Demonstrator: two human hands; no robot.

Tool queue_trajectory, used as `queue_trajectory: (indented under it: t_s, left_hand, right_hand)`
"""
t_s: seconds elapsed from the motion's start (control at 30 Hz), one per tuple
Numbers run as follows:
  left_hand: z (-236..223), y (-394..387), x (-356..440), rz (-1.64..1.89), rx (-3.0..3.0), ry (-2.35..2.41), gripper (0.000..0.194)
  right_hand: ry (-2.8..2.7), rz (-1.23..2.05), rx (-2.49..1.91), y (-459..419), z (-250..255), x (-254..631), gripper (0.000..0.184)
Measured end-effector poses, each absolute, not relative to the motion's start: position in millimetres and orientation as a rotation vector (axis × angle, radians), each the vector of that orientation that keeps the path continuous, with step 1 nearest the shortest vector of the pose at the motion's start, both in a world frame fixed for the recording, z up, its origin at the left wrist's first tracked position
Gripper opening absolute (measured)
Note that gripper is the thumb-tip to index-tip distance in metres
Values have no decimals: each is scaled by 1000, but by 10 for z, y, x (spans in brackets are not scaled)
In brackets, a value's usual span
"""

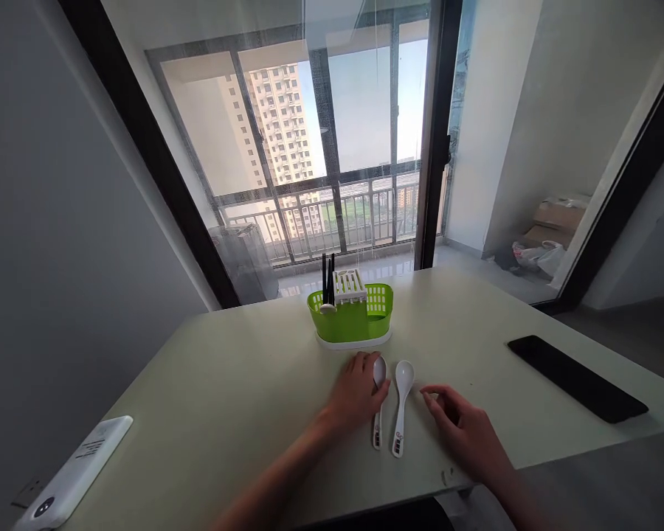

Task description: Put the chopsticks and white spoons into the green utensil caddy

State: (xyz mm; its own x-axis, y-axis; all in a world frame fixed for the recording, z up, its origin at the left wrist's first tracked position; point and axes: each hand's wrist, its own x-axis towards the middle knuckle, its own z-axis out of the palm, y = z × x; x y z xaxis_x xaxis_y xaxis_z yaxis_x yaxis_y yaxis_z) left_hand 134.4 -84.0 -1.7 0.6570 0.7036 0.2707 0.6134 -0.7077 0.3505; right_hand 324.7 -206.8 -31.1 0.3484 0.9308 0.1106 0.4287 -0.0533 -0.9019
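Observation:
Two white spoons lie side by side on the table, bowls pointing away from me and printed marks on their handles. My left hand [357,391] is at the left spoon [380,371], with fingers and thumb closed about its bowl and neck. Part of that spoon is hidden beneath the thumb. The right spoon [403,377] lies untouched between my hands. Just to its right, my right hand [462,428] hovers or rests with loosely curled fingers apart, holding nothing. Beyond the spoons stands a green basket [340,324] with a white base.
Black chopsticks [328,280], a white spoon-like piece [328,309] and a white slotted rack [350,285] are at the basket. A long black flat object [578,377] lies at the right; a white phone [77,472] is at the left table edge. Glass doors stand behind.

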Motion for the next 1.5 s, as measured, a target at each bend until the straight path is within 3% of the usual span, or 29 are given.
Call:
queue_trajectory:
  t_s: [0.2, 0.43, 0.7, 0.87, 1.03, 1.3, 1.5]
  left_hand:
    - [108, -723, 1023, 474, 2561, 1105, 52]
    - [320, -519, 706, 397, 2394, 1200, 23]
    - [954, -638, 518, 537, 1961, 983, 52]
    - [1608, -795, 516, 965, 1886, 950, 41]
    - [1922, -762, 484, 1501, 1792, 1021, 41]
    - [1866, -422, 410, 1929, 1747, 991, 34]
    - [1618, -206, 474, 1932, 1895, 1081, 29]
  right_hand:
    - [-1236, 629, -1650, -2064, -303, 3227, 47]
    - [-1222, 640, -1648, -2072, -306, 3209, 47]
    - [-1229, 677, -1666, -2078, -253, 3221, 49]
    - [-1226, 651, -1660, -2076, -270, 3216, 48]
    - [-1221, 620, -1653, -2075, -273, 3200, 48]
    - [-1224, 596, -1641, -2076, -235, 3195, 47]
    - [-1230, 616, -1640, -2068, -262, 3203, 48]
